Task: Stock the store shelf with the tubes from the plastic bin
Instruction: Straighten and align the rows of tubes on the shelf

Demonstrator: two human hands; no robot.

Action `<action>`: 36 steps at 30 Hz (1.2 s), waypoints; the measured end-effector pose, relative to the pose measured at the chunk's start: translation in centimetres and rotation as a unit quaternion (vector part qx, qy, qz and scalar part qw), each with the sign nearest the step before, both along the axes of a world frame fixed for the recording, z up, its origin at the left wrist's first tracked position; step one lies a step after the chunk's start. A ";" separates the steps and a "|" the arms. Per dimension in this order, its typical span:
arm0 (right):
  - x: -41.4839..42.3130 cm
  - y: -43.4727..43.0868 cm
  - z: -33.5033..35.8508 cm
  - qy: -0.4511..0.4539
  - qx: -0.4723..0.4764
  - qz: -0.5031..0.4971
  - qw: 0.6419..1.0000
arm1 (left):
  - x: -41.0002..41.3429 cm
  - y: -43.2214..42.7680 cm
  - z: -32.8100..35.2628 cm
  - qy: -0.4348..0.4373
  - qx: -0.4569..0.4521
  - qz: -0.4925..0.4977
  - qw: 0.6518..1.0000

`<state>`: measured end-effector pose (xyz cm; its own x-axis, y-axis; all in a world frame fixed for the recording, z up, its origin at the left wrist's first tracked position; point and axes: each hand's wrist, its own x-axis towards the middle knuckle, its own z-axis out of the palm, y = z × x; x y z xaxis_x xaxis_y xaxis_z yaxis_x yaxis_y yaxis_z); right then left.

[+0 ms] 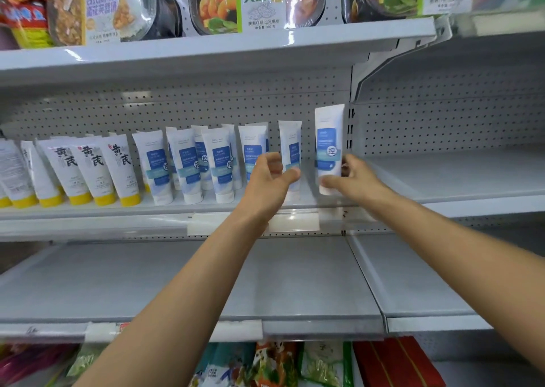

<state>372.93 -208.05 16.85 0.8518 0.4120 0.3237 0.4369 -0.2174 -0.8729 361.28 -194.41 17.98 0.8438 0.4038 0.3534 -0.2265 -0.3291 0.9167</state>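
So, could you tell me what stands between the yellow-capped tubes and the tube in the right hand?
In the head view, a group of blue-labelled tubes stands there on the shelf, with the left hand in front of the rightmost ones.

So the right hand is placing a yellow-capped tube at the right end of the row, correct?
Not quite. The head view shows the right hand holding a white-capped, blue-label tube at the right end of the row. The yellow-capped tubes stand at the left.
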 end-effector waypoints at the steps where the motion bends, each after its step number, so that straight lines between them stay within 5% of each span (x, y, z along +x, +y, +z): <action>1: 0.8 -0.1 0.1 0.015 0.010 0.003 1.000 | -0.1 0.2 -0.2 0.004 0.008 0.003 1.000; 11: 3.8 0.4 -0.1 0.088 -0.072 0.033 0.993 | 0.5 2.5 -0.7 0.017 0.050 0.021 0.998; 23: 4.3 -0.3 1.2 0.062 -0.074 0.043 0.994 | 1.0 5.1 2.5 -0.012 0.110 -0.024 0.994; 31: 4.9 -2.1 7.4 -0.065 -0.057 -0.085 0.993 | 1.1 8.4 8.8 -0.065 0.301 -0.044 0.950; 36: 6.7 -2.7 10.8 -0.098 -0.115 -0.067 0.986 | 4.9 10.5 13.2 -0.045 0.388 -0.058 0.919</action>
<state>379.61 -210.76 27.61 0.8335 0.3824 0.3989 0.5468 -0.4665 -0.6953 366.19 -183.89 31.18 0.8187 -0.0896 0.5672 -0.3644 -0.8444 0.3926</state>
